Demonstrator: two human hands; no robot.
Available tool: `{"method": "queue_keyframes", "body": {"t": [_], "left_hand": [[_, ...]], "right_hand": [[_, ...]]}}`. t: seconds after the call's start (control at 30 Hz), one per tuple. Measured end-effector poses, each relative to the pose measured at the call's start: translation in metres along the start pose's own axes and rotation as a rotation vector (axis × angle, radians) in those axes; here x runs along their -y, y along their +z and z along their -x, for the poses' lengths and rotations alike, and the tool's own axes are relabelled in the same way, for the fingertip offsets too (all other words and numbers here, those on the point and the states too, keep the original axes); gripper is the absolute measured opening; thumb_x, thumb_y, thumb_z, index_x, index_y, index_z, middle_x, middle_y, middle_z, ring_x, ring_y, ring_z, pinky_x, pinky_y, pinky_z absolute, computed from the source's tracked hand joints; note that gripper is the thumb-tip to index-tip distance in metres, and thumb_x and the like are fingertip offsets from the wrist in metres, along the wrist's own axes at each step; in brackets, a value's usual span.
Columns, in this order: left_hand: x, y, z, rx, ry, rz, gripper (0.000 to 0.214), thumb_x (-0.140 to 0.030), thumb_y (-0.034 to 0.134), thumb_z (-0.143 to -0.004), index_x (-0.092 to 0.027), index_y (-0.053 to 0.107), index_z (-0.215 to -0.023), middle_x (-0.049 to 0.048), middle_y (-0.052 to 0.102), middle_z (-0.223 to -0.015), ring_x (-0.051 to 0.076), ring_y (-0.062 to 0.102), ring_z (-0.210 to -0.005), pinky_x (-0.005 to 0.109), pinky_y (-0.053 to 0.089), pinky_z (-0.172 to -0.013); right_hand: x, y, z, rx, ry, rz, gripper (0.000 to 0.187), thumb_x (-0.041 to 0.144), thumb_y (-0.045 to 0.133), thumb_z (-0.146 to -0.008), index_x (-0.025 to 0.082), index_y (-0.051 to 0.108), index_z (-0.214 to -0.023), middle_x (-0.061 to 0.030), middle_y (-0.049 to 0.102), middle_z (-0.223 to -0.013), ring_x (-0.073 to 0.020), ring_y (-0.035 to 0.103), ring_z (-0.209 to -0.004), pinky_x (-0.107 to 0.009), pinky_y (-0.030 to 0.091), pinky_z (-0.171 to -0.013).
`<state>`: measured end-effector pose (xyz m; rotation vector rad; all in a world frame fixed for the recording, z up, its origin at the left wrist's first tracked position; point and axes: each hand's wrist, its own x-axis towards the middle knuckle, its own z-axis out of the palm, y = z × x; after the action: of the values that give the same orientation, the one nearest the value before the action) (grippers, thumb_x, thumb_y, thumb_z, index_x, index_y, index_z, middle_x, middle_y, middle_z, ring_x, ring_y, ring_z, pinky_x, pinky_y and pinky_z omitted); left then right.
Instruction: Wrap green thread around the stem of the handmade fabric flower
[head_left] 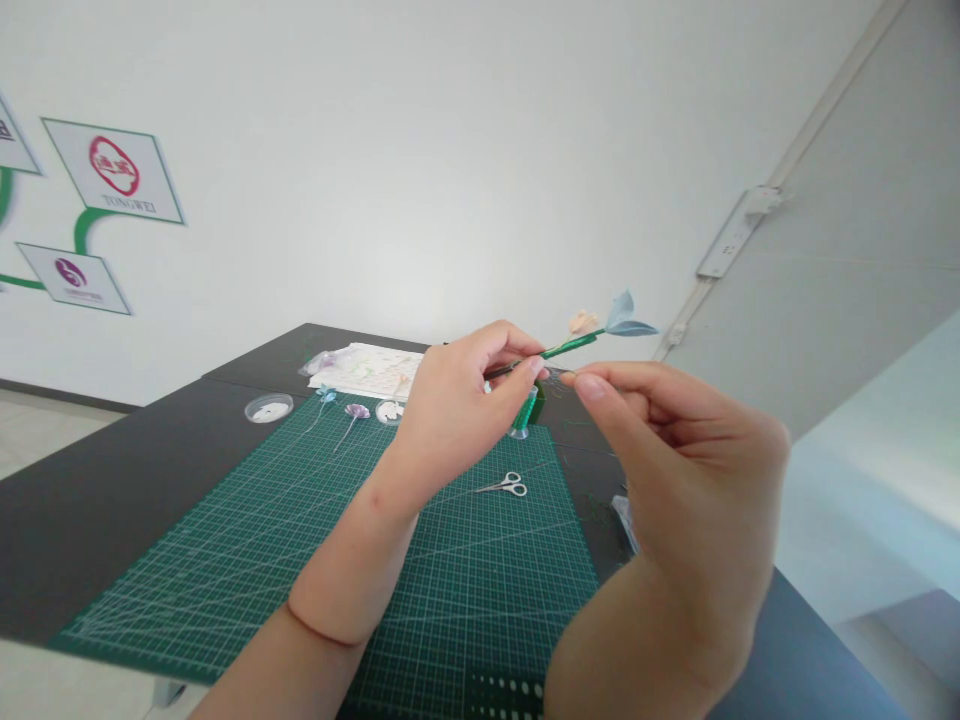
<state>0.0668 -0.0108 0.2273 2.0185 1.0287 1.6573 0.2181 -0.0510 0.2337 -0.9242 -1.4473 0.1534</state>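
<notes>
My left hand (465, 400) is raised above the table and pinches a thin green-wrapped flower stem (574, 346). The stem points up and right and ends in a pale peach bud (582, 321) and light blue petals (626, 316). My right hand (675, 470) is held close beside it, fingers pinched together near the stem's lower end; a fine green thread seems to run between them, too thin to make out. A green thread spool (526, 410) stands on the mat just behind my left hand's fingers.
A green cutting mat (337, 560) covers the dark table (112, 480). Small scissors (507, 486) lie on the mat. Two finished small flowers (352, 415), a round clear dish (268, 408), a white disc (388, 411) and a paper sheet (371, 368) lie at the far side.
</notes>
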Motion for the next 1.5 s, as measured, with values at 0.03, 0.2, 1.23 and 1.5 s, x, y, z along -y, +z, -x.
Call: {"method": "queue_keyframes", "body": {"t": [0.03,0.2,1.23,1.5], "left_hand": [[0.0,-0.001,0.0,0.03,-0.009,-0.034,0.011,-0.025,0.063,-0.094,-0.021,0.072,-0.095,-0.0015,0.08,-0.088,0.011,0.07,-0.074,0.024,0.05,-0.067],[-0.006,-0.006,0.003,0.231,-0.02,-0.254,0.016,-0.023,0.06,-0.094,-0.024,0.075,-0.091,-0.004,0.077,-0.081,0.013,0.067,-0.071,0.027,0.047,-0.068],[-0.02,-0.034,0.025,0.586,0.151,-0.336,0.01,-0.017,0.068,-0.09,-0.024,0.075,-0.09,-0.0066,0.075,-0.075,0.01,0.064,-0.063,0.022,0.039,-0.061],[-0.023,-0.035,0.028,0.495,0.153,-0.285,0.008,-0.022,0.068,-0.094,-0.024,0.075,-0.091,-0.0069,0.075,-0.075,0.009,0.062,-0.06,0.022,0.04,-0.06]], "right_hand": [[0.0,-0.002,0.001,-0.006,-0.003,-0.016,0.008,0.023,0.075,-0.085,0.024,0.081,-0.08,0.0058,0.042,-0.051,-0.0087,0.035,-0.049,-0.024,0.029,-0.045],[-0.005,-0.011,0.004,0.014,-0.037,-0.104,0.008,0.027,0.077,-0.087,0.028,0.083,-0.083,0.0041,0.043,-0.051,-0.0115,0.044,-0.052,-0.026,0.035,-0.047],[-0.034,-0.021,-0.023,0.134,0.245,-0.16,0.014,0.034,0.077,-0.08,0.025,0.086,-0.086,0.0068,0.036,-0.042,-0.0079,0.026,-0.042,-0.025,0.015,-0.04],[-0.043,-0.015,-0.028,0.221,0.267,-0.202,0.012,0.033,0.078,-0.078,0.024,0.084,-0.08,0.0082,0.033,-0.042,-0.0074,0.025,-0.042,-0.024,0.017,-0.039]]}}
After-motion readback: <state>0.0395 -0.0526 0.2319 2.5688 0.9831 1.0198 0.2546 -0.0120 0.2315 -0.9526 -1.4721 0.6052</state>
